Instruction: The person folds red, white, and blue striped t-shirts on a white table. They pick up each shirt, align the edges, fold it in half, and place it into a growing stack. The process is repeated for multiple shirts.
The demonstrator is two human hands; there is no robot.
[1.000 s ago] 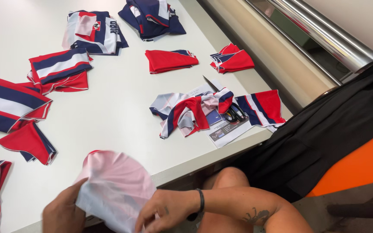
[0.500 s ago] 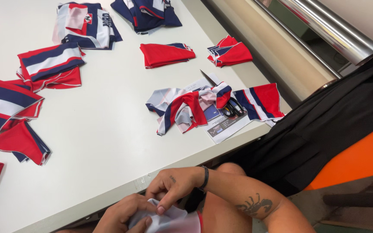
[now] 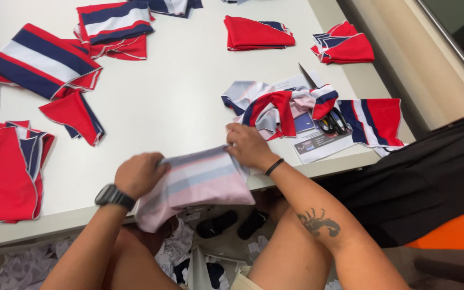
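Note:
Both my hands grip a pale pink and grey striped fabric piece (image 3: 197, 182), shown inside out, at the front edge of the white table (image 3: 183, 107). My left hand (image 3: 139, 174), with a black watch on the wrist, pinches its left corner. My right hand (image 3: 247, 146), with a black band on the wrist, holds its upper right corner. The lower half of the cloth hangs over the table's edge above my knees.
Red, navy and white fabric pieces lie in stacks: far left (image 3: 6, 169), upper left (image 3: 41, 62), top (image 3: 115, 27), upper right (image 3: 254, 33). A crumpled heap (image 3: 275, 107) lies beside black scissors (image 3: 331, 121) on a paper sheet. Black cloth (image 3: 425, 177) drapes at right. Scraps litter the floor.
The pale fabric was below the table edge in my lap half a second ago; now both hands have lifted it and stretched it flat on the table's front edge. The view has tilted down.

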